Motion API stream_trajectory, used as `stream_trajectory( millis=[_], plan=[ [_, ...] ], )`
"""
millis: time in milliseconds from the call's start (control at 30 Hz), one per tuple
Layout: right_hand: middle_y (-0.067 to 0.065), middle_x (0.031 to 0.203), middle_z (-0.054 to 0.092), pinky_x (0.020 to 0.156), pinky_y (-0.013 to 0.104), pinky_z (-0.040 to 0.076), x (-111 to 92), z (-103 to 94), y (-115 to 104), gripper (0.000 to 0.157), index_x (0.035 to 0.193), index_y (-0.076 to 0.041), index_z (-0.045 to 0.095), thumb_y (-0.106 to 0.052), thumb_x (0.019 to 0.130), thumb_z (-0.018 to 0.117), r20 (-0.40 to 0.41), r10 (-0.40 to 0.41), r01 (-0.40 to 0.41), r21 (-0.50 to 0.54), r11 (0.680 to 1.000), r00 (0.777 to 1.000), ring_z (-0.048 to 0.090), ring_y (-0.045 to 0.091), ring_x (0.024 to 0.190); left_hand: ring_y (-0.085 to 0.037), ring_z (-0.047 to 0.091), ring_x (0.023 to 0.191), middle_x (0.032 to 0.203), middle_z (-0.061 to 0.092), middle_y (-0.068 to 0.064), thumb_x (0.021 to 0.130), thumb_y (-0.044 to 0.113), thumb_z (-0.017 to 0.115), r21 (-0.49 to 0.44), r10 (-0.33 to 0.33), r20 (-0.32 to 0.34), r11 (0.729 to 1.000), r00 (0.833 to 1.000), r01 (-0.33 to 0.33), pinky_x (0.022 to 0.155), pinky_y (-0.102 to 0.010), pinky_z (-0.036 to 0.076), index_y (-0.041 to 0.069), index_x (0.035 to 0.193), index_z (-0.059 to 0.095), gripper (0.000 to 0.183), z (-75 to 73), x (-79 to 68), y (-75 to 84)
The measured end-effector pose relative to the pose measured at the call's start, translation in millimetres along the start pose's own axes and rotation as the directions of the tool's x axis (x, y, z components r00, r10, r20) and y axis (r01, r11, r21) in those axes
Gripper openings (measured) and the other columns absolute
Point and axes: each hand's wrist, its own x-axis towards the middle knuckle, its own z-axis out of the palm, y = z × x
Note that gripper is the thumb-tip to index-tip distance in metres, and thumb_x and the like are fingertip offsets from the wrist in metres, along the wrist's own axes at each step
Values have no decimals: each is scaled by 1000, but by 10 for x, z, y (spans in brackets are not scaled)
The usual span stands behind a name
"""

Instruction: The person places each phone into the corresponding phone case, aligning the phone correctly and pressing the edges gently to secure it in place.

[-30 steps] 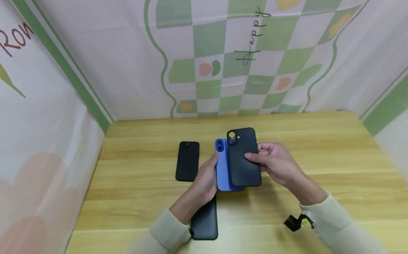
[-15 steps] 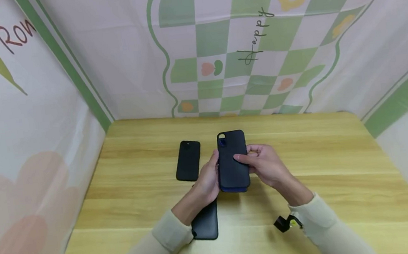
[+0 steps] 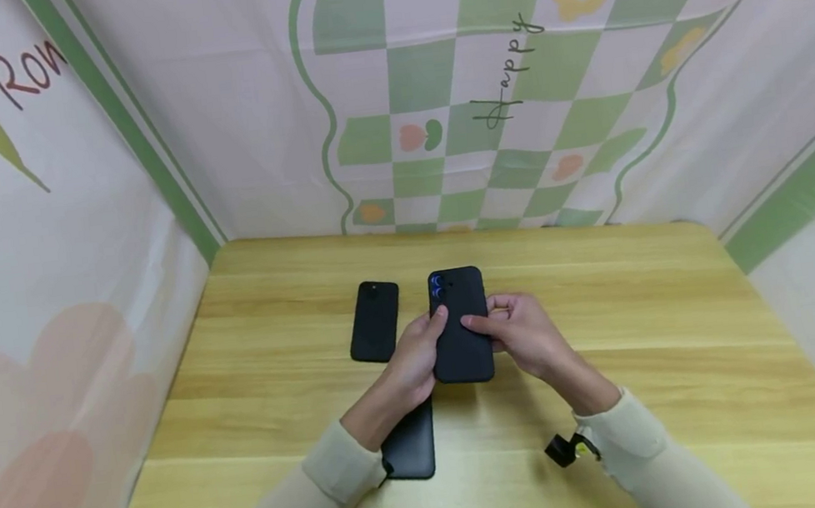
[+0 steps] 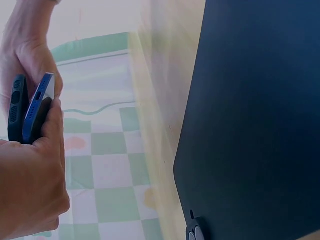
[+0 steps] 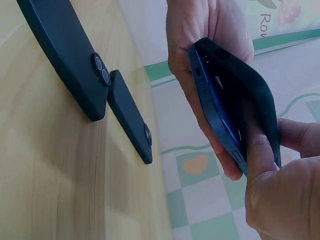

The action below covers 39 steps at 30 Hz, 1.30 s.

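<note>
My left hand [image 3: 415, 358] holds a blue phone [image 5: 212, 107], with its thumb over the left edge of a black phone case [image 3: 465, 348]. My right hand [image 3: 532, 336] pinches the case by its right side, thumb on its back. In the head view the case covers the phone, whose blue camera rings show through the cutout. The right wrist view shows a wedge-shaped gap between phone and case at their lower end; a right finger [image 5: 259, 147] reaches into it. Both are held above the wooden table [image 3: 610, 306].
A black phone-shaped item [image 3: 375, 322] lies at the back left of the table. Nearer, a larger black one [image 3: 410, 442] lies partly under my left wrist. Patterned cloth walls [image 3: 425, 76] stand behind and at both sides.
My right hand has brought the case leftward over the blue phone, lining the cutout up with the cameras. My left thumb has come onto the case. The items on the table have stayed put.
</note>
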Motion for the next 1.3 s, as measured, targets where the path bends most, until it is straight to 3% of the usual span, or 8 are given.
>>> stream_trajectory(
  millis=[200, 400, 500, 633, 700, 967, 1100, 1300],
  plan=[
    [11, 88, 80, 74, 34, 66, -24, -40, -37, 21, 106, 12, 64, -6, 99, 72, 17, 6, -4, -144, 990, 1000, 79, 18, 77, -27, 62, 132, 141, 65, -15, 117, 32, 39, 30, 4, -33, 1000, 999, -3, 109, -42, 54, 3, 154, 46, 47, -15, -1, -9],
    [17, 89, 80, 72, 45, 66, -51, -148, -105, 34, 113, 11, 68, -21, 101, 73, -5, -45, 40, -353, 935, 999, 78, 27, 73, -27, 64, 130, 138, 66, -14, 117, 30, 41, 47, 12, -68, 999, 998, -9, 108, -43, 54, 4, 151, 50, 44, -6, 10, -24],
    [14, 81, 79, 65, 41, 66, -56, -181, -135, 33, 106, 7, 71, -26, 101, 75, -54, -138, 98, -460, 883, 989, 77, 27, 68, -26, 64, 129, 138, 66, -14, 116, 30, 42, 54, 15, -73, 999, 997, -11, 109, -43, 54, 3, 150, 51, 44, 0, 17, -33],
    [11, 79, 77, 58, 31, 63, -19, -216, -166, 27, 98, 1, 73, -26, 100, 76, -110, -316, 190, -601, 776, 942, 74, 18, 66, -25, 63, 130, 138, 66, -13, 116, 28, 43, 54, 11, -78, 998, 997, -7, 110, -43, 53, 4, 149, 53, 42, 4, 10, -26],
    [13, 86, 78, 60, 29, 63, 30, -241, -181, 25, 101, -1, 74, -26, 101, 75, -120, -356, 210, -622, 754, 927, 75, 17, 71, -25, 63, 131, 139, 67, -12, 116, 27, 44, 54, 7, -77, 999, 997, -2, 110, -43, 53, 5, 149, 53, 41, 3, 6, -21],
    [17, 103, 78, 75, 40, 66, 204, -336, -223, 46, 127, 4, 71, -37, 108, 64, -72, -134, 87, -456, 886, 988, 77, 23, 86, -25, 64, 129, 137, 68, -13, 115, 27, 47, 79, -17, -30, 997, 999, 19, 106, -43, 56, 6, 151, 52, 43, -3, -5, -31],
    [10, 92, 78, 79, 44, 66, 244, -336, -212, 47, 122, 10, 72, -33, 107, 65, -51, -63, 41, -350, 936, 997, 76, 18, 79, -26, 64, 130, 139, 67, -14, 115, 26, 46, 96, -16, -5, 995, 1000, 16, 105, -44, 56, 7, 154, 50, 43, -3, -24, -31],
    [5, 86, 77, 73, 33, 66, 241, -330, -190, 45, 116, 14, 71, -30, 106, 68, -18, -42, 36, -245, 969, 999, 76, 16, 74, -27, 64, 129, 139, 67, -14, 115, 25, 46, 91, -13, 18, 996, 1000, 12, 105, -45, 57, 8, 155, 49, 43, 0, -53, -23]
  ],
)
